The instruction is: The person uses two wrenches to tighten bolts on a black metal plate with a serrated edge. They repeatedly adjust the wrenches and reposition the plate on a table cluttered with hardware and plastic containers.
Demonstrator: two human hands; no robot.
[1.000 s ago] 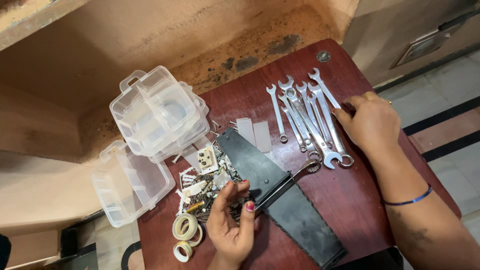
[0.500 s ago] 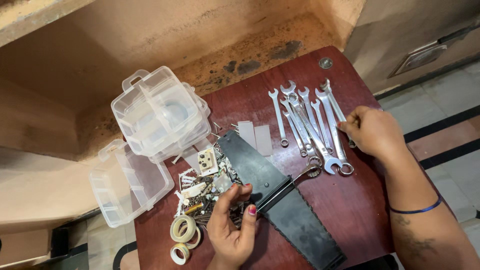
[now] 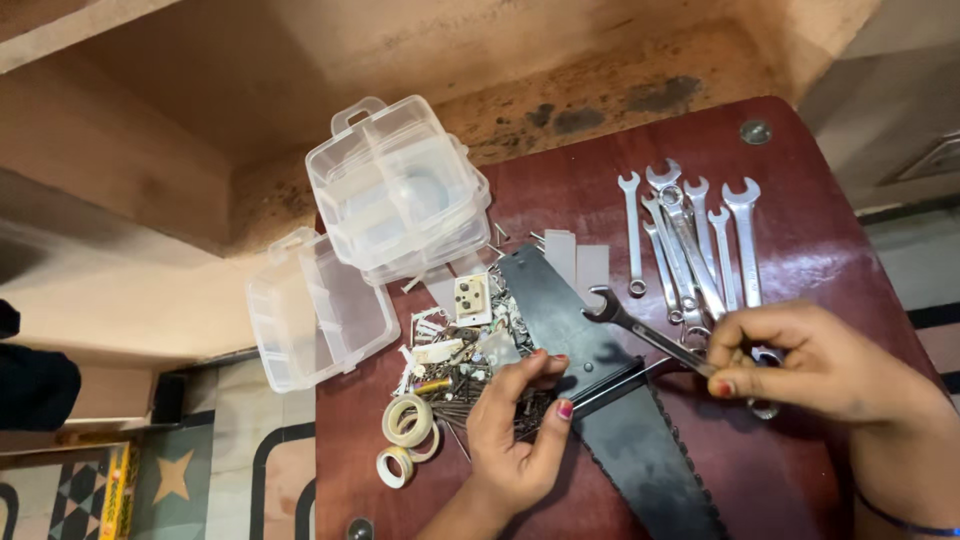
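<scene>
I have my right hand [image 3: 810, 365] pinched closed on the shaft of a dark wrench [image 3: 645, 333], thumb and fingers gripping its lower end. The wrench is lifted and slanted, its open head pointing up-left above the saw blade [image 3: 600, 400]. Just beyond my right hand lies a row of bright wrenches [image 3: 690, 240], laid side by side on the dark red surface [image 3: 800, 170] with their open ends away from me.

My left hand [image 3: 515, 440] rests loosely curled, fingers bent down onto the heap of nails and small hardware [image 3: 455, 365] beside the blade; I cannot tell whether it grips anything. A white wall socket [image 3: 471, 297] sits at the top of that heap, and two rolls of tape [image 3: 408, 435] lie at its near edge.

At the far left corner of the surface stands a clear plastic organiser box [image 3: 395, 190], with an open clear tray [image 3: 315, 315] hanging partly over the edge beside it.
</scene>
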